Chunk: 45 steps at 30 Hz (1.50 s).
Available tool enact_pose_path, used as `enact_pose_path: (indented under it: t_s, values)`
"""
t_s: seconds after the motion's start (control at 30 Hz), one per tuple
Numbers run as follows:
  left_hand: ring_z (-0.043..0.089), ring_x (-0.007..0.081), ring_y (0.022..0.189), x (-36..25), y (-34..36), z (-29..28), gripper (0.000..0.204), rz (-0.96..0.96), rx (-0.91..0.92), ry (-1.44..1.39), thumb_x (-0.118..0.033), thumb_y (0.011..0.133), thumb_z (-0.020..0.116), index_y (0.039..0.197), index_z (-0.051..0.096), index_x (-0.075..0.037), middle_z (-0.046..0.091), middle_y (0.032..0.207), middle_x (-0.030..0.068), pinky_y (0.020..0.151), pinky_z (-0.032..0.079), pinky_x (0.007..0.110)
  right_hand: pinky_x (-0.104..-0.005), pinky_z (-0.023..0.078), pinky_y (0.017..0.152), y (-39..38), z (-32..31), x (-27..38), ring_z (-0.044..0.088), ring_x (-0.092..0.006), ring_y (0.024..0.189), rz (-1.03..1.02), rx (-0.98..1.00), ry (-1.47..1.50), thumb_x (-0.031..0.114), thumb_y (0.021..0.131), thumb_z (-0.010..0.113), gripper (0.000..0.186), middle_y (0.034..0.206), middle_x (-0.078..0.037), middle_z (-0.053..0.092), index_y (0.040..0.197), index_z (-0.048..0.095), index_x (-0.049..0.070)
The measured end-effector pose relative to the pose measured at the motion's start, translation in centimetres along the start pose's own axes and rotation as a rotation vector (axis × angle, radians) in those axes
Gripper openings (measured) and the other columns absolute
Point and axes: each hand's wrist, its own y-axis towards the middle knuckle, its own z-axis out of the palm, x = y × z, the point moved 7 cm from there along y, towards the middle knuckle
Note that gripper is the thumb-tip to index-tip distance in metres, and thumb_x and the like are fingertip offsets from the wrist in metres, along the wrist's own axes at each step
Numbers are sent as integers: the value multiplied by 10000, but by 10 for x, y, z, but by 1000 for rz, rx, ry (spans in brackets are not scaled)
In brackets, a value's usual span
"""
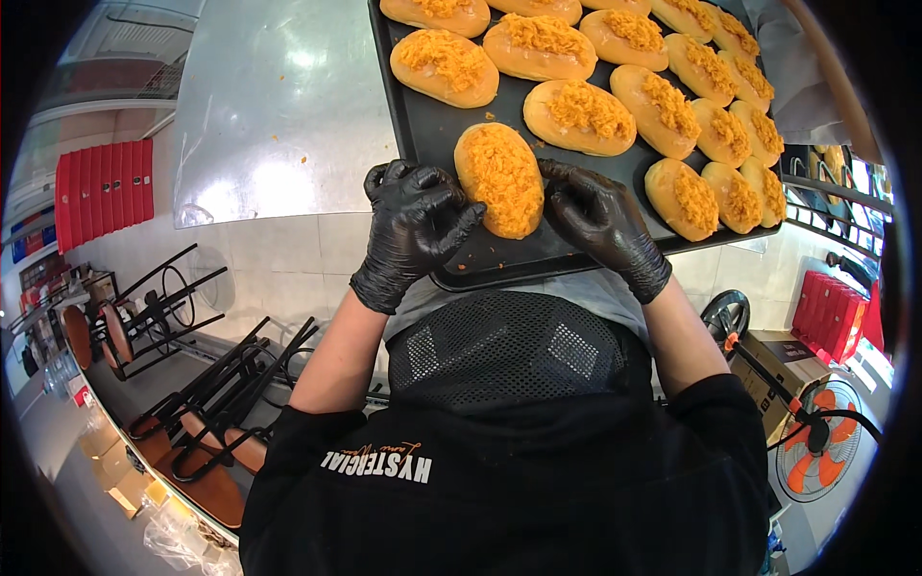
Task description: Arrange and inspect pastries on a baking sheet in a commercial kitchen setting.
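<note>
An oval bun (499,180), thickly covered with orange shredded topping, sits tilted up between my two black-gloved hands over the near left part of a dark baking tray (499,257). My left hand (411,219) has its fingers curled, and its thumb meets the bun's lower left edge. On the other side my right hand (605,223) is bent inward, its fingertips against the bun's right edge. Rows of similar buns fill the tray beyond, among them a bun (579,117) just past my right hand. Their topping lies along the middle, with glossy bread showing around it.
Left of the tray stretches a shiny metal table (288,106) with a few orange crumbs. Black-legged stools (206,422) lie at the lower left, near red stacked boxes (104,192). An orange-bladed fan (818,440) stands at the lower right. Another person's arm (836,77) shows at the upper right.
</note>
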Motion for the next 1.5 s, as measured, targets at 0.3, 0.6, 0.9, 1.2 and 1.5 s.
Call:
enact_pose_path:
  t_s: [0.3,0.6,0.9,1.2,1.5]
  values:
    - [554,202,760,-2,2,-2,204,5,-55,16,-293,728,825,688,687,-148,629,770,-18,933,347,398,-330,478,605,-1,0,0,601,-199,646,-27,-32,-14,90,859,644,380,927,-143,737,1227,669,-3]
    - [544,203,747,-11,3,-10,196,-26,-48,-9,-262,764,807,679,684,-135,636,765,-20,930,352,398,-337,483,614,-5,2,1,606,-210,652,-37,-41,-39,100,855,646,373,900,-143,727,1212,673,-4]
    - [543,211,713,-4,-2,-14,162,-63,-64,44,-167,786,772,670,676,-108,627,728,0,878,388,357,-338,512,641,-9,-18,43,631,-226,671,-167,-401,-323,138,855,673,342,934,-100,737,1183,705,48]
    - [539,240,661,3,-6,-16,149,-129,-126,-22,-111,774,748,664,655,-72,613,690,32,741,453,360,-459,425,1077,25,51,80,508,-408,1302,-442,-252,-524,142,868,632,542,1433,-248,508,1371,532,-33]
    - [545,256,672,-8,-14,-18,104,-68,-190,-50,-69,737,736,679,650,-59,620,706,57,708,482,372,-477,377,1124,28,62,77,457,-424,1351,-397,-217,-556,114,847,613,596,1480,-256,460,1402,483,-61]
